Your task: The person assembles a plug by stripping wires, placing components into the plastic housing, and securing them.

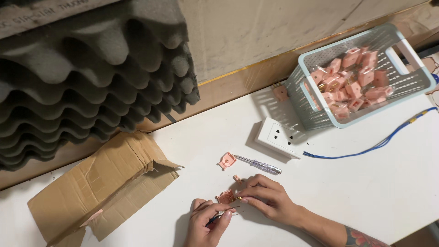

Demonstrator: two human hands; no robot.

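My right hand pinches a small pink plastic part with brass contacts against the white table. My left hand grips a thin dark-handled tool, its tip pointing at that part. Another pink part lies just beyond, and a tiny pink piece sits between them. A clear-handled screwdriver rests next to the far pink part.
A pale mesh basket with several pink parts stands at the back right. A white socket block with a blue cable lies in front of it. Flattened cardboard lies left, dark wavy foam behind.
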